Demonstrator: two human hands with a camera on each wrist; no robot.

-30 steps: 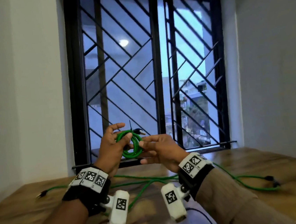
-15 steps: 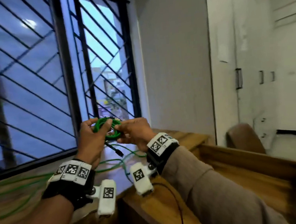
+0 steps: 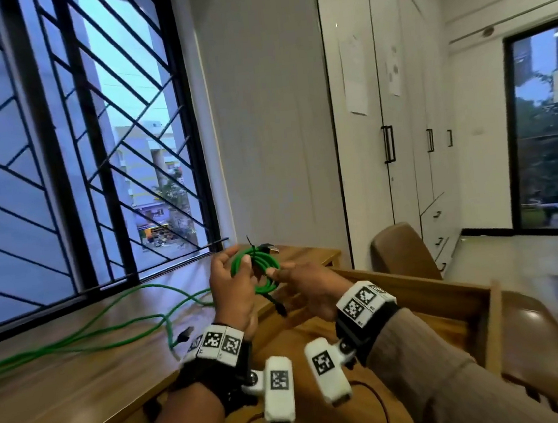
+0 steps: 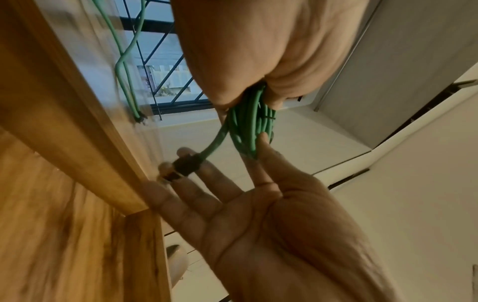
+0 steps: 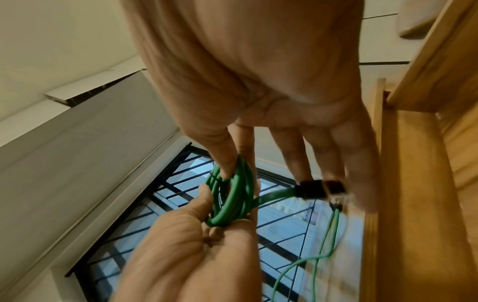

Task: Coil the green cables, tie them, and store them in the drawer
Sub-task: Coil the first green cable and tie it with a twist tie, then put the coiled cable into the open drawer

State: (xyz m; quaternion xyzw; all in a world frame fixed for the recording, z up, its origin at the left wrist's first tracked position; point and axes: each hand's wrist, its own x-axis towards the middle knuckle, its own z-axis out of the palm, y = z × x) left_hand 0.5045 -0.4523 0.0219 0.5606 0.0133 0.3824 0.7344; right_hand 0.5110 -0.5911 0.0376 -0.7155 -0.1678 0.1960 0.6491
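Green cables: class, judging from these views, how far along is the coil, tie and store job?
Done: one green coil is wound and bound by a black tie. In hand: the left hand and right hand both hold it above the open wooden drawer, not yet inside. Left: storing it, then coiling the loose green cables lying on the desk.

Barred window (image 3: 74,146) on the left, black diagonal grille, bluish daylight and buildings outside. Grey wall (image 3: 267,109) beside it. White wardrobe (image 3: 389,96) with black handles, papers stuck on its doors. Brown chair (image 3: 402,253) near it. Wooden bench (image 3: 65,382) under the window. Glass door (image 3: 547,128) at the far end, trees outside. Light floor (image 3: 502,256).
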